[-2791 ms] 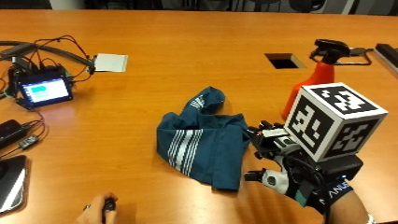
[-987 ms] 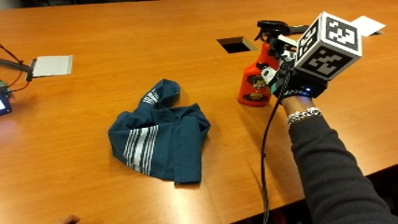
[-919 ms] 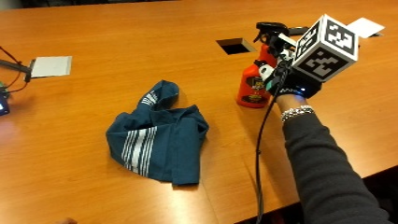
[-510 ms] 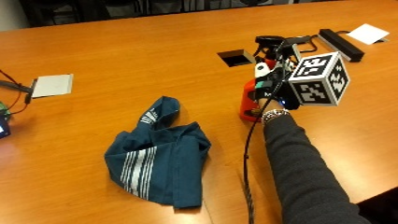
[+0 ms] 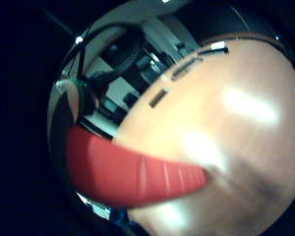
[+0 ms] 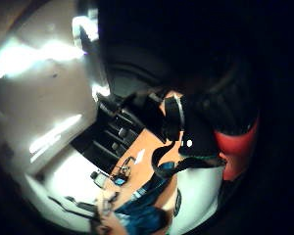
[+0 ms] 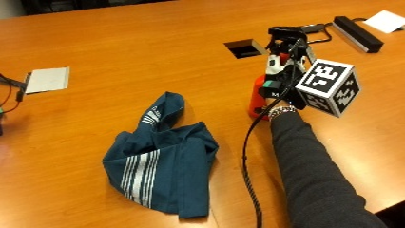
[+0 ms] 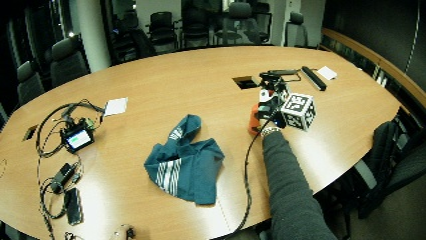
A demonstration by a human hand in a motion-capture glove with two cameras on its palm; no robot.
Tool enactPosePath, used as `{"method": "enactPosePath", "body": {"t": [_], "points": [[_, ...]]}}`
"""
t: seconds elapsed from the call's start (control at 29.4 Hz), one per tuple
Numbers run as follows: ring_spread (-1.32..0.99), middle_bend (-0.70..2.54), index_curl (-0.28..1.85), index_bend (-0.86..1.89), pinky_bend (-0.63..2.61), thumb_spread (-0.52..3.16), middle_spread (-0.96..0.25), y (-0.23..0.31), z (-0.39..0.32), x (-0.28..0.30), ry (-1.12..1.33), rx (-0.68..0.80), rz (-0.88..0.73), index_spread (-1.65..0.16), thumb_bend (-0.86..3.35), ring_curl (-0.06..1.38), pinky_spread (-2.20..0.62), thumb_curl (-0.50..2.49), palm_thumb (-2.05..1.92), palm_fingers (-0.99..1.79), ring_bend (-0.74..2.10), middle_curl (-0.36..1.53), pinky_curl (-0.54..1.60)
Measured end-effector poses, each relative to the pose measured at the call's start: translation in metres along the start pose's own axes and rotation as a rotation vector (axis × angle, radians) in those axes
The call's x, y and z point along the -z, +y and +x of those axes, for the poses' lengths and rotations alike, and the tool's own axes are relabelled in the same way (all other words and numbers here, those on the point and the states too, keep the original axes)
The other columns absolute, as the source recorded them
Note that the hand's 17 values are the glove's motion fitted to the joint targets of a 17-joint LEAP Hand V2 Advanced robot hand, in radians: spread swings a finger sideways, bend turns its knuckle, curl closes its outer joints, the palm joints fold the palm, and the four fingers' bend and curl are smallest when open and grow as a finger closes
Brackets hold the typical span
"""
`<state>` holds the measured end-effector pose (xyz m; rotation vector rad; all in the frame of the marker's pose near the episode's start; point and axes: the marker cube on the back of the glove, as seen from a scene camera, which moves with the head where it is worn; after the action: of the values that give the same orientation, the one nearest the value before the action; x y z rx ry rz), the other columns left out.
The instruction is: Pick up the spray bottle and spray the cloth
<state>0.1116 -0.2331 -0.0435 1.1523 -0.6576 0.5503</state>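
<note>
On the far left of the surface (image 7: 126, 57) I see a white card (image 7: 47, 79), lying flat. Nearer and further right the cloth (image 7: 164, 159) lies crumpled in a heap, dark teal with white stripes, well apart from the bottle. Beyond it there is a rectangular cut-out (image 7: 245, 48) in the wood. To the right of the cloth stands the bottle (image 7: 258, 95), red with a black spray head, upright, its base on the wood as far as I can tell. My right hand (image 7: 282, 84) is at the bottle's upper part, and the grip is around it: the fingers curl about the neck just below the head. In the little-finger palm view the red body (image 5: 132, 177) lies close across the lens, over the wood. At the far right a black bar (image 7: 357, 33) and a white sheet (image 7: 387, 20) lie near the edge.
</note>
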Motion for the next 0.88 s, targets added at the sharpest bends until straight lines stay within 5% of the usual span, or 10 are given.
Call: {"method": "enactPosePath", "body": {"t": [0.27,0.58,0.88], "points": [[-0.19,0.47,0.3,0.11,0.57,1.21,-0.2,0.007,0.028,0.026,0.1,0.054,0.173,-0.29,-0.03,0.47,-0.22,0.37,0.7,1.32,0.7,0.5,0.44],[-0.2,0.52,0.32,0.14,0.63,1.25,-0.21,0.032,0.073,0.009,0.179,0.026,0.016,-0.29,-0.01,0.5,-0.27,0.38,0.67,1.26,0.76,0.55,0.47],[-0.17,0.53,0.34,0.15,0.68,1.28,-0.2,0.036,0.041,0.018,0.276,0.446,-0.123,-0.28,-0.01,0.51,-0.27,0.4,0.71,1.3,0.78,0.57,0.48]]}}
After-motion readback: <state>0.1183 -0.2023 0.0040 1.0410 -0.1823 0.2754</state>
